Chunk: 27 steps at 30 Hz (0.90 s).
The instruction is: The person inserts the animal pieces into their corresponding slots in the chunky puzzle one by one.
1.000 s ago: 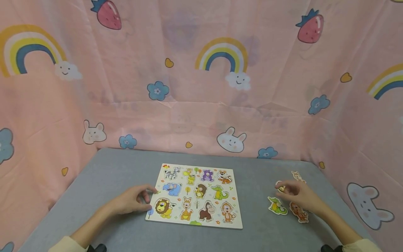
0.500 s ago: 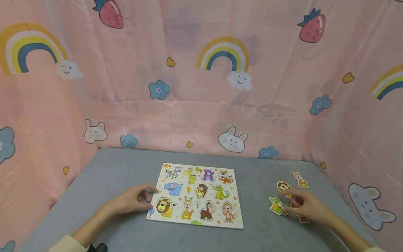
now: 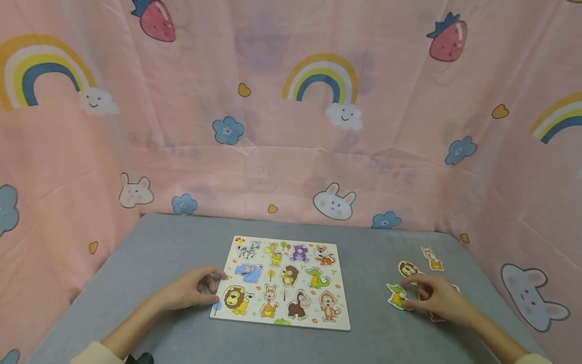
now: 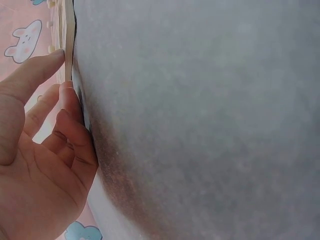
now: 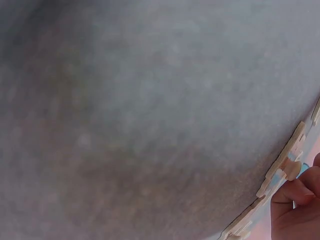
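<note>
Left hand (image 3: 191, 290): rests on the grey felt-covered desk (image 3: 173, 242) at the left edge of the rectangular wooden animal puzzle board (image 3: 284, 282). Fingers are loosely curled against that edge; the left wrist view shows fingertips (image 4: 67, 95) touching the thin side of the board. The grip is relaxed and encloses nothing.

Puzzle board: one, lying flat near the middle of the desk, long axis running left to right. Eleven animal pictures can be counted on it in three rows, among them a zebra, a blue elephant, a lion and a green crocodile. Whether each is a seated piece or a printed recess cannot be told.

Loose pieces: at least four, lying flat on the desk well right of the board. Farthest back is a small pale kangaroo-shaped cutout (image 3: 432, 258); nearer is a brown lion-head cutout (image 3: 407, 268); nearer again is a green crocodile cutout with a white border (image 3: 396, 297); an orange-brown cutout (image 3: 437, 317) shows only partly under the hand.

Right hand (image 3: 434, 298): lies over the loose group, fingers curled, fingertips at the right end of the crocodile cutout. The piece appears to lie flat, long axis roughly left to right. The right wrist view shows fingers (image 5: 295, 192) pinching a pale wooden edge, so the grip is narrow and holding that piece.
</note>
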Each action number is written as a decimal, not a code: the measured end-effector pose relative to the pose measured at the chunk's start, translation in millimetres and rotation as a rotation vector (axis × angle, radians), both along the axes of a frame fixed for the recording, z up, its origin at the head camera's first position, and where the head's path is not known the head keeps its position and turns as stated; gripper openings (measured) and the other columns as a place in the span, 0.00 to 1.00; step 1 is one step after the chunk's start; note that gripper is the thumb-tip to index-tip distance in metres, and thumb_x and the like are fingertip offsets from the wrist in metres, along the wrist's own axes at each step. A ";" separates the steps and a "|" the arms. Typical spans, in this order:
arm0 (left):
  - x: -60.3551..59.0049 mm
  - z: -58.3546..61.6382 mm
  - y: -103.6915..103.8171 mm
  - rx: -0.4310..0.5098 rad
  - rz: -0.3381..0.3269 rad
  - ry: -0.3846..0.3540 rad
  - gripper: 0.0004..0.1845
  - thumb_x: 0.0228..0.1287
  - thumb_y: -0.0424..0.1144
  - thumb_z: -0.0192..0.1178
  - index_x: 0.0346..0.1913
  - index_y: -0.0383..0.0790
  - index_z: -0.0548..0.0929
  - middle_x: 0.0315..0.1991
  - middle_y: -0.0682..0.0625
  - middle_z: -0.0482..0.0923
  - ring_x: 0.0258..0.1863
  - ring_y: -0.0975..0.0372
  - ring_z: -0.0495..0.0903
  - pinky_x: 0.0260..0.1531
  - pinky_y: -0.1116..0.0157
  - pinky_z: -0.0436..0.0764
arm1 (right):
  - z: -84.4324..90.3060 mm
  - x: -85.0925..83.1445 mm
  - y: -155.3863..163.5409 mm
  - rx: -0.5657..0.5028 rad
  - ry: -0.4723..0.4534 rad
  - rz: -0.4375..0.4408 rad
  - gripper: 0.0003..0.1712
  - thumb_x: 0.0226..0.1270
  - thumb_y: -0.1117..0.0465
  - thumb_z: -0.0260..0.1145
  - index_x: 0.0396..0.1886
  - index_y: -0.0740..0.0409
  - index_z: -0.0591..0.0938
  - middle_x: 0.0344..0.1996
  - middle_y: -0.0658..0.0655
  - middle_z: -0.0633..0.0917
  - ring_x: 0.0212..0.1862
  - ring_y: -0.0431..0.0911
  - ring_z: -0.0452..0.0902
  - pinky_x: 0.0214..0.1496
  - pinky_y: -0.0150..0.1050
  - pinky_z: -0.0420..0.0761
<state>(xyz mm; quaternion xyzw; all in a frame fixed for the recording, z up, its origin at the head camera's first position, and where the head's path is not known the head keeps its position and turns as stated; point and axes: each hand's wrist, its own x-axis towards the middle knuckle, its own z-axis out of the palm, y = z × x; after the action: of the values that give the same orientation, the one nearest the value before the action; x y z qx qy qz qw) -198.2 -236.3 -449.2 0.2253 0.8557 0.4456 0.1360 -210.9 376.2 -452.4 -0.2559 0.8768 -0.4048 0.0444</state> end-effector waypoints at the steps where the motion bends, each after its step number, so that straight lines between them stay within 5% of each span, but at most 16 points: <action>1: 0.2 0.1 -0.1 0.001 0.001 0.000 0.25 0.60 0.33 0.73 0.58 0.34 0.78 0.34 0.47 0.75 0.21 0.66 0.69 0.21 0.70 0.69 | 0.5 0.0 -0.8 0.002 -0.010 -0.004 0.20 0.61 0.62 0.77 0.51 0.61 0.84 0.19 0.43 0.66 0.13 0.31 0.60 0.11 0.36 0.69; 10: 0.5 0.2 -0.5 0.003 0.000 0.006 0.24 0.60 0.34 0.73 0.58 0.34 0.78 0.34 0.47 0.76 0.20 0.66 0.69 0.21 0.70 0.69 | 1.1 -3.8 -2.1 -0.015 -0.132 0.004 0.17 0.64 0.61 0.75 0.50 0.63 0.85 0.19 0.44 0.66 0.13 0.32 0.57 0.11 0.31 0.65; 19: 0.0 -0.2 -0.7 -0.007 0.003 0.010 0.24 0.60 0.34 0.73 0.59 0.35 0.78 0.34 0.48 0.75 0.21 0.65 0.70 0.22 0.69 0.70 | 1.0 -6.0 -5.0 0.061 0.054 0.027 0.04 0.65 0.62 0.74 0.39 0.53 0.88 0.20 0.41 0.69 0.19 0.31 0.59 0.16 0.33 0.66; 27: 0.5 -1.0 0.3 -0.011 0.012 -0.003 0.25 0.60 0.34 0.73 0.59 0.35 0.78 0.34 0.48 0.75 0.21 0.65 0.69 0.22 0.69 0.69 | 2.4 -8.3 -7.3 0.082 0.062 0.021 0.03 0.66 0.62 0.74 0.37 0.54 0.88 0.19 0.40 0.69 0.19 0.32 0.60 0.20 0.34 0.67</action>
<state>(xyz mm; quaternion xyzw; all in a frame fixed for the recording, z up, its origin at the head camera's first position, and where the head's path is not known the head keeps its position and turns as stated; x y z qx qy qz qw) -197.7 -235.9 -450.1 0.2184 0.8594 0.4419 0.1360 -219.3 368.9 -450.0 -0.2755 0.8908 -0.3600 0.0319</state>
